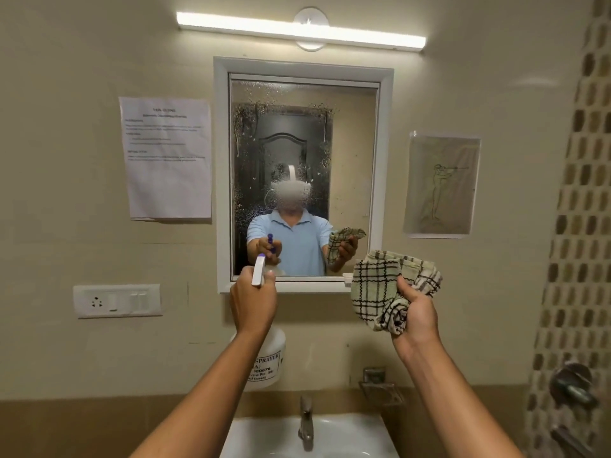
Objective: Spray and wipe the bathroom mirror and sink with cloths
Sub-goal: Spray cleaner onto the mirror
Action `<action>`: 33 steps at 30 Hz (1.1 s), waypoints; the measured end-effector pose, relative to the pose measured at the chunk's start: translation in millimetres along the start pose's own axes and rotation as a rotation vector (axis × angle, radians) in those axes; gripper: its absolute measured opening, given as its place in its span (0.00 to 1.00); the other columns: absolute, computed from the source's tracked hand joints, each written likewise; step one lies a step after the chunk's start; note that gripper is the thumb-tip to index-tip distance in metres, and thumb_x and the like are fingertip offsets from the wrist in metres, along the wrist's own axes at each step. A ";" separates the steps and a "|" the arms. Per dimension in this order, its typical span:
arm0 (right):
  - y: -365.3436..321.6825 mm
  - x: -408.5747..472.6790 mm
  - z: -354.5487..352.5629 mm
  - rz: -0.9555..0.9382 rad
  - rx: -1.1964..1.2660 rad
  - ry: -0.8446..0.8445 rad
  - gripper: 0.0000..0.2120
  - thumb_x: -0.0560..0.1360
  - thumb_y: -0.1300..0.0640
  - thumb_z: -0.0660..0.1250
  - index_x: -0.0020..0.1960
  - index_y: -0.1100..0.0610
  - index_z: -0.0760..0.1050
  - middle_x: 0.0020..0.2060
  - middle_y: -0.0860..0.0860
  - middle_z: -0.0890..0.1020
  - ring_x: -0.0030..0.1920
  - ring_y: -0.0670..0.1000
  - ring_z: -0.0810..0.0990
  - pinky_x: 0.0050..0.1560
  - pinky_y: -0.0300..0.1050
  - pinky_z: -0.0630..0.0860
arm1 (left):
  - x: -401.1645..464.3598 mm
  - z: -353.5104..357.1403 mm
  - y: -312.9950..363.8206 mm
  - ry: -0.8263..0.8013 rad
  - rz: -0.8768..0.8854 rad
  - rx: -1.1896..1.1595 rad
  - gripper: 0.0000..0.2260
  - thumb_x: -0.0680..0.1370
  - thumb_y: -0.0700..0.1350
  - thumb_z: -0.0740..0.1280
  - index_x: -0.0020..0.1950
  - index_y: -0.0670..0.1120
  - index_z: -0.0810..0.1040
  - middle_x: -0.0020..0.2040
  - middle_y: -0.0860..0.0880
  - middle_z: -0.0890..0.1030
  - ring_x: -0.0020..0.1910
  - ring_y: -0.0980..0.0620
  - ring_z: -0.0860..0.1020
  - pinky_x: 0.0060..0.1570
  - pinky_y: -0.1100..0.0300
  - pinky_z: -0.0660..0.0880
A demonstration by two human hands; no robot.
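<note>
A white-framed mirror (350, 133) hangs on the wall ahead, its glass speckled with spray droplets across the top and left side. My left hand (253, 302) grips a white spray bottle (269, 360) by its neck, nozzle aimed at the lower glass. Raised to the right of the mirror's lower corner, my right hand (418, 312) holds a bunched cream cloth (380, 289) with dark checks. Below, the white sink (350, 434) shows with its metal tap (305, 421) in the middle.
A printed sheet (167, 157) is taped left of the mirror and a line drawing (441, 186) right of it. A switch plate with socket (117, 300) sits lower left. A metal soap holder (380, 385) is above the sink; wall valves (573, 388) are at the right.
</note>
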State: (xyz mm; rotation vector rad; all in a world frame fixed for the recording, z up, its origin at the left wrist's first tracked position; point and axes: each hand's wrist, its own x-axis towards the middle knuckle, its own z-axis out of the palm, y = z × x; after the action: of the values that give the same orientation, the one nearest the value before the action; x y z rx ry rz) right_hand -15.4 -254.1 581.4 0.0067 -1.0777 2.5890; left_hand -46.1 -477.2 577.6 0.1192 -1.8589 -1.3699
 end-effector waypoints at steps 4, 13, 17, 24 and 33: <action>-10.4 6.6 -8.1 -0.012 -0.005 0.015 0.14 0.80 0.60 0.61 0.63 0.60 0.77 0.54 0.58 0.84 0.53 0.57 0.83 0.60 0.58 0.77 | -9.5 24.7 13.8 -0.038 0.015 -0.005 0.04 0.77 0.48 0.66 0.43 0.51 0.75 0.37 0.49 0.78 0.37 0.39 0.80 0.37 0.42 0.81; -55.0 35.1 -51.4 -0.052 -0.025 0.047 0.10 0.79 0.59 0.63 0.57 0.57 0.80 0.54 0.57 0.84 0.54 0.57 0.83 0.58 0.58 0.78 | -39.6 115.4 57.9 -0.145 0.059 0.014 0.09 0.79 0.50 0.64 0.46 0.46 0.79 0.40 0.47 0.80 0.41 0.44 0.80 0.42 0.47 0.80; -71.4 49.3 -75.5 -0.065 -0.039 0.080 0.11 0.79 0.59 0.64 0.60 0.57 0.79 0.53 0.55 0.85 0.53 0.57 0.84 0.55 0.57 0.79 | -57.0 149.9 73.8 -0.205 0.099 -0.010 0.08 0.79 0.49 0.64 0.47 0.46 0.78 0.41 0.47 0.81 0.43 0.45 0.79 0.44 0.48 0.78; -73.4 64.8 -86.6 -0.041 -0.034 0.070 0.08 0.79 0.59 0.64 0.55 0.55 0.80 0.51 0.55 0.85 0.52 0.57 0.84 0.50 0.54 0.80 | -65.2 161.6 68.4 -0.164 0.043 -0.016 0.08 0.80 0.48 0.65 0.48 0.45 0.80 0.41 0.46 0.80 0.41 0.47 0.77 0.42 0.51 0.76; -40.4 68.0 -56.2 0.029 -0.014 -0.012 0.08 0.79 0.60 0.63 0.53 0.55 0.80 0.51 0.55 0.85 0.53 0.56 0.84 0.56 0.57 0.79 | -38.3 89.8 40.3 0.068 0.037 0.035 0.05 0.80 0.45 0.66 0.45 0.48 0.75 0.35 0.53 0.74 0.34 0.50 0.75 0.31 0.61 0.72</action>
State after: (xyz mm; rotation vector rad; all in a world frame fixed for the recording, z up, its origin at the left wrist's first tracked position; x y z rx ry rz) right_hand -60.3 -168.1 578.1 0.0035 -1.1078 2.6102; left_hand -63.5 -373.1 582.7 0.1466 -1.8206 -1.2929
